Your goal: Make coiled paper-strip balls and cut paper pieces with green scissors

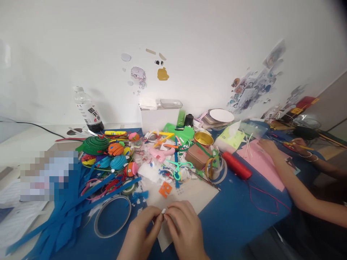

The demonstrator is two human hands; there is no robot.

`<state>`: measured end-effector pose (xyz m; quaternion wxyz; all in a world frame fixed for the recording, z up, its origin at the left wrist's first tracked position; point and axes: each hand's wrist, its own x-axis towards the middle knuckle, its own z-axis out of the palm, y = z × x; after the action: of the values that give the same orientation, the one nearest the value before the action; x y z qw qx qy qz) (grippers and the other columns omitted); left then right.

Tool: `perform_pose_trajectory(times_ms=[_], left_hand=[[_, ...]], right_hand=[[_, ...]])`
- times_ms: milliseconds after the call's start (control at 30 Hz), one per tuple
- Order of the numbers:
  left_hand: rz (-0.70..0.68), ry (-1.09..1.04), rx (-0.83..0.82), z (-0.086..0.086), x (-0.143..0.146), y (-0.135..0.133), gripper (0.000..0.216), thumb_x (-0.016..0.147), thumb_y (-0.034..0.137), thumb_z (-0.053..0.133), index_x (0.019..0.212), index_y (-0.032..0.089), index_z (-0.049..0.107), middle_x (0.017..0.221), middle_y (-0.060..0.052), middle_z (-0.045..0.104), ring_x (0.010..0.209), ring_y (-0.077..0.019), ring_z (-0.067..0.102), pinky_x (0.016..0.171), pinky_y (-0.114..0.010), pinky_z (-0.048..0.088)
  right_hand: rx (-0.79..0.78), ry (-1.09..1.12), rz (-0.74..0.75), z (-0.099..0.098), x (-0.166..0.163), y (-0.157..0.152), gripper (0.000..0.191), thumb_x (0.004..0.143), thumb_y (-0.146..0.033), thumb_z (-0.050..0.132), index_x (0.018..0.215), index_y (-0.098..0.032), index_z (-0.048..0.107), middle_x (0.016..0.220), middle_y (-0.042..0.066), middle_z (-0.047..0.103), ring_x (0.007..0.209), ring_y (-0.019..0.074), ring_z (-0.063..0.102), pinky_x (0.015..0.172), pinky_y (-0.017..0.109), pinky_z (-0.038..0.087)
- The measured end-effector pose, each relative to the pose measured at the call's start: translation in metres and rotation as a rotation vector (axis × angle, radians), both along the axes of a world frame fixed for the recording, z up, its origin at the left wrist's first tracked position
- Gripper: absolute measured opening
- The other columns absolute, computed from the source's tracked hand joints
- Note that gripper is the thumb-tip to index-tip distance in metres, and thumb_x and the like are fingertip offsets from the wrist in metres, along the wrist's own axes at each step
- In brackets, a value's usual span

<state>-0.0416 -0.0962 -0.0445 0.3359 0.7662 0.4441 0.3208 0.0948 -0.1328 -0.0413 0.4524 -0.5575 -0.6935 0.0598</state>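
My left hand [143, 227] and my right hand [184, 227] meet at the front of the table, fingertips nearly touching. Between them they pinch a small white piece [163, 211], too small to tell whether it is paper or something else. Beneath lies a sheet of greyish card [200, 196]. Just beyond my fingers is an orange cut-out piece [165, 189]. A pair of mint-green scissors [179, 168] rests farther back on the clutter. Left of my left hand lies a roll of clear tape [112, 216].
Blue paper strips [65, 209] spread over the left side. Behind them sit a green woven dome [95, 145] and several coloured corrugated pieces. A dark-drink bottle [88, 110], tissue pack [229, 139] and red thread spool [236, 165] stand around. At right, another person's arms [292, 173] reach over pink paper [261, 162].
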Motion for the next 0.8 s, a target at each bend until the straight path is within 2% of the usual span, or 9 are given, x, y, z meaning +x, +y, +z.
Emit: perform_pose_trajectory(times_ms=[167, 367, 600, 800], left_hand=[[0.011, 0.009, 0.135, -0.002, 0.001, -0.002, 0.017, 0.083, 0.024, 0.046, 0.070, 0.020, 0.056, 0.067, 0.000, 0.061, 0.062, -0.0123, 0.059, 0.058, -0.019, 0.048], [0.006, 0.045, 0.288, -0.005, 0.002, -0.004, 0.015, 0.083, 0.020, 0.045, 0.073, 0.021, 0.056, 0.069, -0.001, 0.063, 0.065, -0.0132, 0.061, 0.060, -0.020, 0.049], [-0.092, 0.120, 0.296, 0.000, 0.001, -0.002, 0.019, 0.085, 0.018, 0.040, 0.074, 0.021, 0.055, 0.071, -0.002, 0.061, 0.067, -0.0135, 0.060, 0.063, -0.021, 0.049], [-0.112, 0.109, 0.297, 0.002, 0.001, 0.000, 0.018, 0.085, 0.019, 0.041, 0.074, 0.020, 0.055, 0.070, -0.002, 0.060, 0.066, -0.0134, 0.059, 0.062, -0.022, 0.049]], right_hand=[[0.097, -0.062, 0.009, -0.002, -0.001, 0.000, 0.021, 0.085, -0.009, 0.045, 0.093, -0.019, 0.061, 0.085, 0.007, 0.066, 0.075, 0.0187, 0.059, 0.065, 0.031, 0.051], [0.100, -0.113, 0.039, 0.002, -0.001, 0.002, 0.021, 0.086, -0.010, 0.044, 0.091, -0.017, 0.063, 0.080, 0.007, 0.068, 0.070, 0.0189, 0.059, 0.060, 0.031, 0.051], [0.086, -0.215, 0.052, 0.007, 0.001, 0.003, 0.022, 0.087, -0.011, 0.041, 0.086, -0.016, 0.063, 0.075, 0.007, 0.067, 0.065, 0.0186, 0.058, 0.056, 0.029, 0.050], [0.081, -0.252, 0.051, 0.010, 0.000, 0.002, 0.024, 0.086, -0.010, 0.038, 0.081, -0.016, 0.061, 0.066, 0.007, 0.063, 0.061, 0.0186, 0.056, 0.052, 0.028, 0.047]])
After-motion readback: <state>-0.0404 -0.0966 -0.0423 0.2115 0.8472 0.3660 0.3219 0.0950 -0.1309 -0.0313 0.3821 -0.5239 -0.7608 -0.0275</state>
